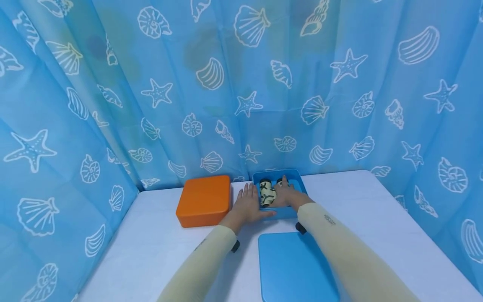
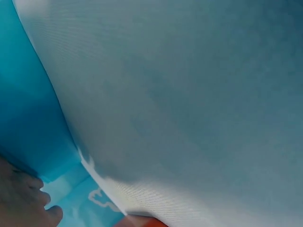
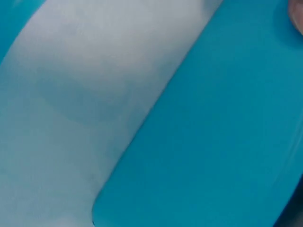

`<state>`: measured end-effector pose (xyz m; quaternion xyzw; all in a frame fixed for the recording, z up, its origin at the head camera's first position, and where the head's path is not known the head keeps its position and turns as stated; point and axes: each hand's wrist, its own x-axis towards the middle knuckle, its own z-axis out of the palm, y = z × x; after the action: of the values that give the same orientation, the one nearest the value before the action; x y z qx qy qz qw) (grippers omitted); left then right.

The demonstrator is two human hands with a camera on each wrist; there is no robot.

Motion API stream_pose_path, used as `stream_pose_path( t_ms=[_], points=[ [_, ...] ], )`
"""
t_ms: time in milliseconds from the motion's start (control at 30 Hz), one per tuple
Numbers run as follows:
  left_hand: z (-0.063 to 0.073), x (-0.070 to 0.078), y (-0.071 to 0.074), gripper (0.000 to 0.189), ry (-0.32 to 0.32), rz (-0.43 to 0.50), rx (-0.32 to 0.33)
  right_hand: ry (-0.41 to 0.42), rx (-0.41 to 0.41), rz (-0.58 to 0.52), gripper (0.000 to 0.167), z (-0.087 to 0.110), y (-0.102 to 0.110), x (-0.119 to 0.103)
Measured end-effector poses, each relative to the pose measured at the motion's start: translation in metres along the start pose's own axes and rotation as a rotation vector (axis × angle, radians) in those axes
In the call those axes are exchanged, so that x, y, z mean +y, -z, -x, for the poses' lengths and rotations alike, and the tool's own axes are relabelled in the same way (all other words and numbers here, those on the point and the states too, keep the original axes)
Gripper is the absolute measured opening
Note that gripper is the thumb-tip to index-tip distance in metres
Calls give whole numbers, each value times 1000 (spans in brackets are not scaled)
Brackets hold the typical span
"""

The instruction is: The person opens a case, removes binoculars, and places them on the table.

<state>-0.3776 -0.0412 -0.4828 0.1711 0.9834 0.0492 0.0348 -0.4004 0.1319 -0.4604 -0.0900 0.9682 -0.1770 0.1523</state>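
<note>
Camouflage-patterned binoculars (image 1: 267, 193) with black ends lie inside a blue box (image 1: 283, 213) at the back of the table. My right hand (image 1: 287, 197) reaches into that box and covers much of the right barrel, its thumb side toward the gap between the barrels. It seems to grip that barrel, though the palm hides the contact. Flat along the box's left side rests my left hand (image 1: 247, 207), fingers straight and thumb stretched across the near wall. The right wrist view shows the box wall (image 3: 199, 118) and a fingertip (image 3: 297, 15) at its upper right.
An orange box (image 1: 205, 199) stands shut to the left of my left hand. A blue lid (image 1: 294, 264) lies flat nearer me, partly beneath my right sleeve. White cloth (image 1: 136, 247) covers the table, and a blue seashell curtain (image 1: 226, 105) hangs behind and at the sides.
</note>
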Motion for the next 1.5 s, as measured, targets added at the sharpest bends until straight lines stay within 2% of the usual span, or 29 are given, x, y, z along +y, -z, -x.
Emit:
stream_pose_path(
  t_ms=[133,367,767,933,1133,1233,1400,1500],
  points=[
    [1,2,2,124,-4,-28,10,40,19,5,93,-3,0,4],
    [0,0,1,129,-2,-44,19,95,44,47,76,-8,1,11],
    [-1,-2,-8,131,-16,-17,24,123,68,52,75,-9,-4,17],
    [0,-1,-5,131,-20,-18,23,156,94,69,70,-6,0,21],
    [2,0,1,131,-14,-19,25,135,138,94,58,-3,3,19],
    [2,0,1,130,-13,-18,19,147,130,144,57,-3,4,17],
    [-1,-1,-3,130,0,-1,19,170,95,281,65,-7,5,17],
    [-2,-1,-5,130,6,5,21,165,78,308,70,-9,6,19]
  ],
)
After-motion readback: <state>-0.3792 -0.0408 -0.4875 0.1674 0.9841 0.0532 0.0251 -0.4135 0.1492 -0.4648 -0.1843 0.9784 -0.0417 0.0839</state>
